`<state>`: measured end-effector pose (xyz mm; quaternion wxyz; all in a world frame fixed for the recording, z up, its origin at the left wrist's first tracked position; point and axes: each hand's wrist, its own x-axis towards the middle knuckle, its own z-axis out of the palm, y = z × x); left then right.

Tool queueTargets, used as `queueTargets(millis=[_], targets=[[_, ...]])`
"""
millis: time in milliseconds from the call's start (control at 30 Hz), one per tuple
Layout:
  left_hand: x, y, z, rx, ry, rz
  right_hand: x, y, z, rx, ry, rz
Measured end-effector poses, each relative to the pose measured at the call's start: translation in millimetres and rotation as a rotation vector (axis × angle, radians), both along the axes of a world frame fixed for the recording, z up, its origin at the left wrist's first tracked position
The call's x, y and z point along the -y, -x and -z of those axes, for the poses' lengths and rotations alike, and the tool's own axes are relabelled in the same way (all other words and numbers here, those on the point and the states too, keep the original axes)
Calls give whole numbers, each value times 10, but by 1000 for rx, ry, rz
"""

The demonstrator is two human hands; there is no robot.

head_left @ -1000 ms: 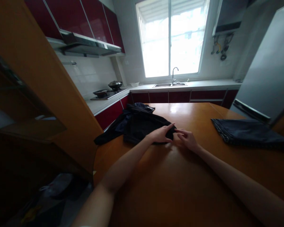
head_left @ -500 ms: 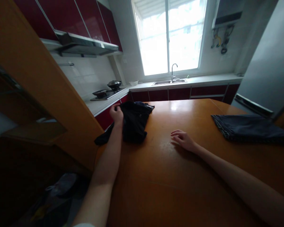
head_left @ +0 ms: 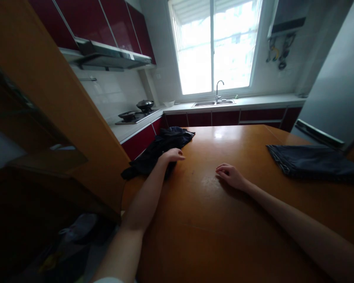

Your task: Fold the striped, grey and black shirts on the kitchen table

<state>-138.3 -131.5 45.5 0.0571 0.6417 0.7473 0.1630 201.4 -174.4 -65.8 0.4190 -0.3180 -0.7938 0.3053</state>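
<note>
A crumpled heap of black clothing (head_left: 156, 151) lies along the left edge of the wooden table (head_left: 224, 232). My left hand (head_left: 173, 155) is over the right side of this heap, its fingers bent and the thumb apart, with nothing visible in its grasp. Part of the cloth is hidden behind that hand and wrist. Near the middle of the table, my right hand (head_left: 230, 176) rests on the wood with loosely bent fingers and holds nothing. Farther right is a folded dark garment (head_left: 315, 161), apart from both hands.
Beyond the table runs a white counter with a sink (head_left: 214, 103) under the window. Pans stand on the stove (head_left: 138, 116) at the left. A wooden cabinet (head_left: 85, 157) borders the table's left side, and a fridge (head_left: 336, 86) stands at the right.
My left hand has let go of the raised black cloth and moved right and down. The cloth now lies flatter. My right hand has stayed on the table; the view has shifted slightly.
</note>
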Motion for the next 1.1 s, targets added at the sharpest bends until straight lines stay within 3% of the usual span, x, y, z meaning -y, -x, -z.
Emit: queueTargets(millis=[133,233,433,567,700,867,1100], targets=[[18,-173,299,-69,154,23,5,-8,-6,36,-13,-2],[81,-79,325,-80,164,-43,14,-8,-17,41,-23,-8],[102,79,56,48,47,-43,15,-8,-31,57,-20,-3],[109,-125,-131,239,-119,55,-12,-11,7,63,-15,5],[142,-403,-262,454,-139,183,-49,-7,73,28,31,54],[196,-500,-293,738,148,359,-59,-13,88,65,-76,188],[309,-598,-82,388,417,509,48,-17,-13,327,-221,100]])
